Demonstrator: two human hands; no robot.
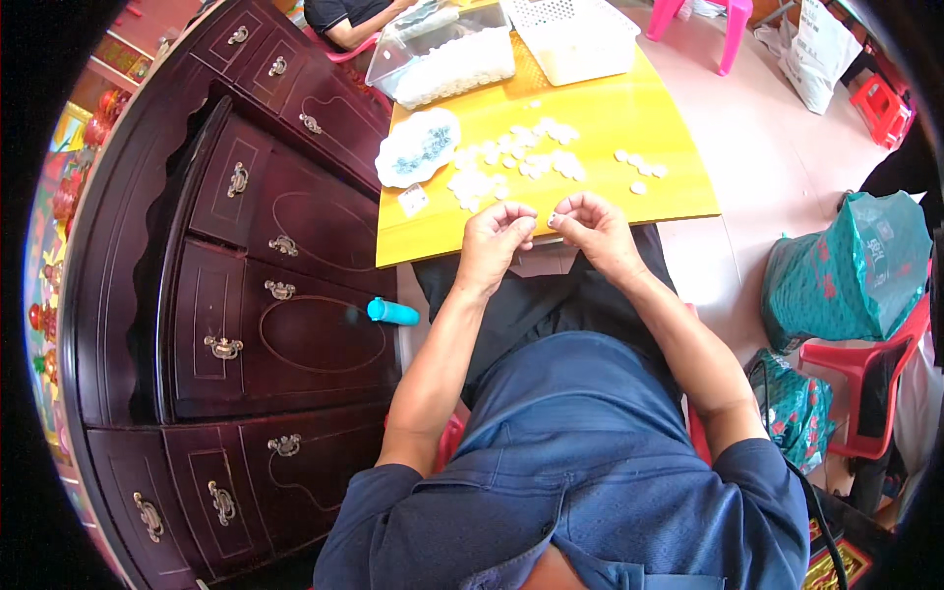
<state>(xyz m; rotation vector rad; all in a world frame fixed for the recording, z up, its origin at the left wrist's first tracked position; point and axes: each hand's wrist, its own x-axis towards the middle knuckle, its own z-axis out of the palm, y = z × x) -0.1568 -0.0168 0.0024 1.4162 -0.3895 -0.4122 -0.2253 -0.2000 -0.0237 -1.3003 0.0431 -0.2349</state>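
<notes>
Both my hands are raised over the near edge of the yellow table (639, 108), close together but apart. My right hand (602, 239) pinches a small whitish piece (554, 219) between thumb and forefinger; its exact kind is too small to tell. The fingers of my left hand (495, 241) are pressed together in a pinch, and whatever they hold, if anything, does not show. Just beyond my hands lie several small white round pieces (536, 162) scattered on the tabletop. A white scalloped dish (391, 169) on the left holds many small grey-blue bits.
At the table's far side stand a clear bin (388, 59) of white pieces and a white perforated basket (600, 61). Dark wooden cabinets (315, 231) line the left, near a turquoise bottle (393, 313). Right: teal bags (836, 265), a red chair (860, 369). Another person (349, 22) sits beyond.
</notes>
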